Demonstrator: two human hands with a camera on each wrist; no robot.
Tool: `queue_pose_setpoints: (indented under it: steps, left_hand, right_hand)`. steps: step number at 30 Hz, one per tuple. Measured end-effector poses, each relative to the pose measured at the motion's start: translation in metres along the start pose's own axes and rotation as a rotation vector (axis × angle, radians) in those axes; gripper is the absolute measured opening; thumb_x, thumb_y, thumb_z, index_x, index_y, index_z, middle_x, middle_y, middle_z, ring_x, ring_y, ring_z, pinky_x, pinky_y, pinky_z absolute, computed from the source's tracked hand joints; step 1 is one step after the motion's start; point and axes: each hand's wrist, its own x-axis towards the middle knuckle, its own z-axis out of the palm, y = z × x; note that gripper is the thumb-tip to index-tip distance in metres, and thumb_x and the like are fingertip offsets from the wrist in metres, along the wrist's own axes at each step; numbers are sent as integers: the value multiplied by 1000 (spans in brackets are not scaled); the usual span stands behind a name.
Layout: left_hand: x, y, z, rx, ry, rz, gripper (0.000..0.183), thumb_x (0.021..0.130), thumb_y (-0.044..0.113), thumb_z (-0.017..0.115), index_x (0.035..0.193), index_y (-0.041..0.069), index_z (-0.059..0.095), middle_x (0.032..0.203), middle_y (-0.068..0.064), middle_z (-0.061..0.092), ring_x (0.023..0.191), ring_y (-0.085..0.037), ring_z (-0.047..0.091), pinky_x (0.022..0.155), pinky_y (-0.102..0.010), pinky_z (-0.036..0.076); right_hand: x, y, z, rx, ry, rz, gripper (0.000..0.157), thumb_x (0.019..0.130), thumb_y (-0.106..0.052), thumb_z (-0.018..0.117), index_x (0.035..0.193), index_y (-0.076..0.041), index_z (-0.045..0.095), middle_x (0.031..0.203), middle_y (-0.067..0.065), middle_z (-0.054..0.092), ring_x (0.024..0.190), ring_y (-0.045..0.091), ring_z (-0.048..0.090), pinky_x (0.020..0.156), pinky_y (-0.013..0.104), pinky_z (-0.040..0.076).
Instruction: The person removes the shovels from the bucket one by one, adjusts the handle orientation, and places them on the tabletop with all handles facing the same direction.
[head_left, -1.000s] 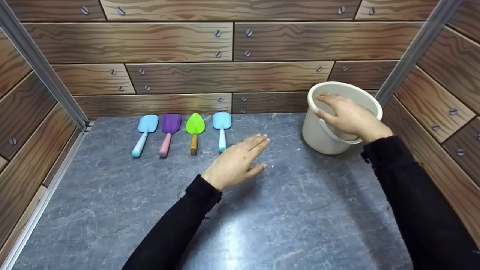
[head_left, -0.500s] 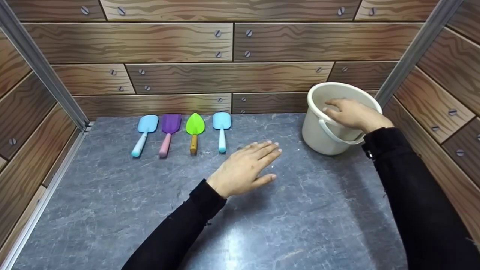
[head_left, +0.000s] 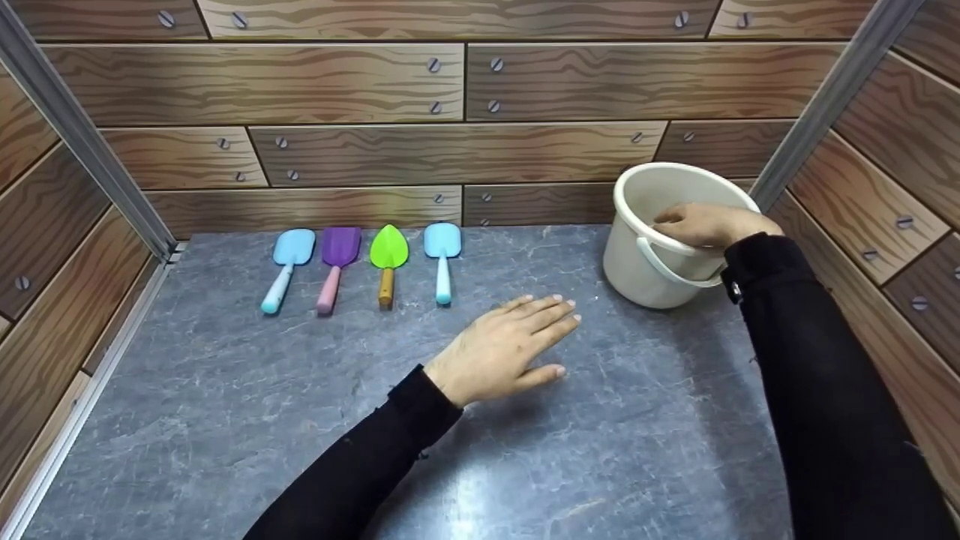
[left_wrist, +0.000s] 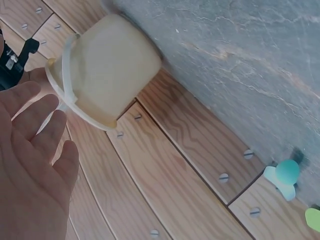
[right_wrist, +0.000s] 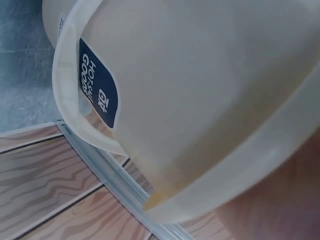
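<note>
My right hand (head_left: 709, 223) reaches down over the near rim into a cream plastic bucket (head_left: 634, 262); its fingertips are hidden inside, and I cannot tell what they touch. In the right wrist view the bucket's wall (right_wrist: 210, 75) fills most of the frame, with a dark blue label (right_wrist: 100, 82) on it. My left hand (head_left: 506, 352) hovers over the table, palm down, fingers straight and spread, holding nothing. In the left wrist view, the bucket (left_wrist: 107, 65) stands beyond the left hand's fingers (left_wrist: 37, 120). The bucket's handle (head_left: 667, 266) hangs down its near side.
Along the back of the grey table (head_left: 247, 420) lie a light blue shovel (head_left: 295, 246), a purple shovel with pink handle (head_left: 341, 246), a green trowel (head_left: 389, 247) and another light blue shovel (head_left: 442, 240). Wood-patterned walls (head_left: 360, 82) enclose the back and sides.
My right hand has sunk lower into the bucket, its fingers going out of sight. The left hand has drifted right and toward me, fingers spreading. Bucket and garden tools have stayed put.
</note>
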Motion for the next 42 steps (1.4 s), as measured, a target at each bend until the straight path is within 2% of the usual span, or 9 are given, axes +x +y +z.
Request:
queue_pose_setpoints:
  steps: [3,6,9,13,23,27,31,37,42]
  left_hand:
    - [1,1,0,9,-10,4,74,124,60,48,184,17,42,191,-6,43,179,-25,42,150,-46,34]
    - [1,2,0,14,-15,7,74,124,59,49,184,17,41,191,-7,44,179,-25,42,149,-46,35]
    - [2,2,1,14,-12,9,74,124,59,48,184,17,42,190,-7,45,179,-25,43,149,-46,36]
    - [2,2,1,15,-9,7,73,124,60,48,183,17,43,190,-7,45,179,-24,43,149,-46,37]
    - [1,1,3,-17,-21,-13,74,123,58,52,184,18,42,191,-6,43,180,-24,41,149,-47,36]
    - [0,-1,3,-24,-16,-12,74,123,58,53,183,17,42,191,-7,44,179,-25,42,149,-47,37]
    - [0,-2,4,-35,-17,-12,74,123,58,53,183,15,43,191,-8,44,179,-26,42,149,-46,36]
    - [1,-4,4,-51,-8,-13,74,124,58,52,182,14,44,190,-9,45,179,-27,42,148,-48,38]
    - [0,-5,4,-53,-4,-22,73,124,58,50,183,14,43,190,-9,45,179,-26,41,148,-46,37]
  right_hand:
    - [0,0,-1,43,-33,3,66,123,-45,46,171,0,56,170,32,60,146,45,62,120,57,56]
    - [-1,-1,-2,88,-48,12,66,121,-49,48,169,-5,61,161,25,68,140,37,64,109,41,55]
    - [-2,-2,-2,161,-81,25,70,118,-52,50,169,-5,59,157,23,70,138,33,63,101,34,55]
    - [-3,-3,0,213,-93,57,76,115,-54,57,171,-3,56,155,24,70,134,33,65,93,34,61]
    - [5,4,3,110,-3,64,67,113,-55,64,154,-2,74,120,10,82,103,23,72,79,32,62]
    - [6,8,4,56,43,55,54,112,-41,70,147,-1,79,120,13,85,103,25,72,80,30,58]
    - [3,9,4,12,92,39,44,105,-23,74,139,4,81,120,18,85,102,28,70,80,29,54]
    - [-2,6,4,11,143,50,32,103,-18,77,121,7,85,89,5,77,85,24,65,72,29,51]
    - [2,12,3,0,194,34,24,97,-11,79,112,7,87,88,7,80,78,20,63,68,28,51]
